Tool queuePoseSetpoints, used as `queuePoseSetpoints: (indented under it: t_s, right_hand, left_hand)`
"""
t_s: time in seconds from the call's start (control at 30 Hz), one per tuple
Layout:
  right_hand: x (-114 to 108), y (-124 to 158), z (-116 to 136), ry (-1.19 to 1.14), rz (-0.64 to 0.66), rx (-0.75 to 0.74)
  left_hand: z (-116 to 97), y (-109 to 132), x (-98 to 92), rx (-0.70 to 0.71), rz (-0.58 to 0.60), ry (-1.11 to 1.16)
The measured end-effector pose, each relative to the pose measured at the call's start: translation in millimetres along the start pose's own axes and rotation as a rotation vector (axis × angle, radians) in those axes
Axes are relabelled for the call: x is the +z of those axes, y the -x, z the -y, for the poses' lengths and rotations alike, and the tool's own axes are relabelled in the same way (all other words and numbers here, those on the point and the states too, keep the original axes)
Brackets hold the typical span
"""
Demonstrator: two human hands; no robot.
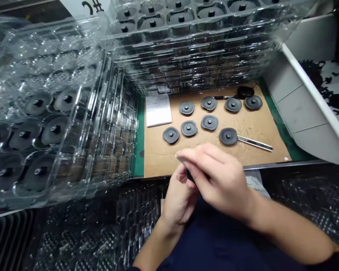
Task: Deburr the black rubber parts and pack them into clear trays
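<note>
My left hand (179,199) and my right hand (220,177) meet in front of the board's near edge. Between them is a small dark piece (190,175), mostly covered by my fingers, so its full shape cannot be made out. The left hand is closed round it from below. From above, the right thumb and fingers pinch together at it. Several dark grey round discs with a raised centre stub, such as the closest disc (171,134), lie on the cardboard sheet (158,158) beyond. Another disc (228,136) touches the end of a slim metal-and-black tool (255,143).
Clear plastic trays stand in a tall stack (203,41) at the back and another stack (81,113) at left, both with discs in pockets. A white paper slip (158,110) lies on the cardboard. Right is a white partition (313,98); a black object (245,91) sits at the back.
</note>
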State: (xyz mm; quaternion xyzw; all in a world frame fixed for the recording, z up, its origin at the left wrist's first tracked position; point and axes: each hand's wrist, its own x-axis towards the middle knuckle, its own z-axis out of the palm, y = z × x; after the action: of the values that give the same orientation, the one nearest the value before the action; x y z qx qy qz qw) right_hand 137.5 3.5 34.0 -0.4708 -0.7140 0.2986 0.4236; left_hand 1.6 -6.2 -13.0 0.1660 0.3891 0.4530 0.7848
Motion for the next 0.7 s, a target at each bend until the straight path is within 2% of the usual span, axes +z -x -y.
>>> queuePoseSetpoints:
  t_s: [0.03,0.13,0.17,0.23,0.3,0.33,0.4,0.47,0.5,0.57,0.63,0.7]
  right_hand:
    - [-3,4,0,-0.028,-0.001,-0.007]
    - [-12,11,0,-0.117,0.159,0.060]
    - [-14,11,-1,-0.109,0.171,0.086]
    - [-17,8,-4,-0.032,0.065,0.073]
    - [-18,9,-8,0.028,-0.044,-0.002]
    - [-20,12,-10,0.028,-0.054,-0.040]
    - [-25,24,-13,-0.026,0.031,-0.088]
    - [-33,38,-16,-0.056,0.118,-0.049]
    - [-37,42,-17,-0.033,0.118,-0.004]
    - [-42,44,-18,0.079,0.034,0.068]
    - [-42,35,-20,0.171,-0.067,-0.011]
    - [-41,23,-23,0.125,-0.059,-0.213]
  left_hand:
    - [0,0,1.8,-0.010,0.015,0.007]
    - [2,-1,7.0,-0.030,0.027,0.021]
    - [3,-2,9.4,-0.039,0.024,0.015]
    - [6,-3,15.7,-0.057,0.019,-0.011]
    - [7,-2,22.3,-0.074,0.018,-0.035]
    - [7,-1,24.9,-0.080,0.009,-0.043]
    - [4,1,27.6,-0.087,-0.008,-0.045]
    - [3,2,27.5,-0.104,0.010,-0.027]
    - [3,1,27.3,-0.113,0.024,-0.016]
    - [6,1,27.9,-0.147,0.027,-0.014]
    - [10,2,30.5,-0.167,-0.014,-0.049]
    - [11,4,33.1,-0.171,-0.059,-0.106]
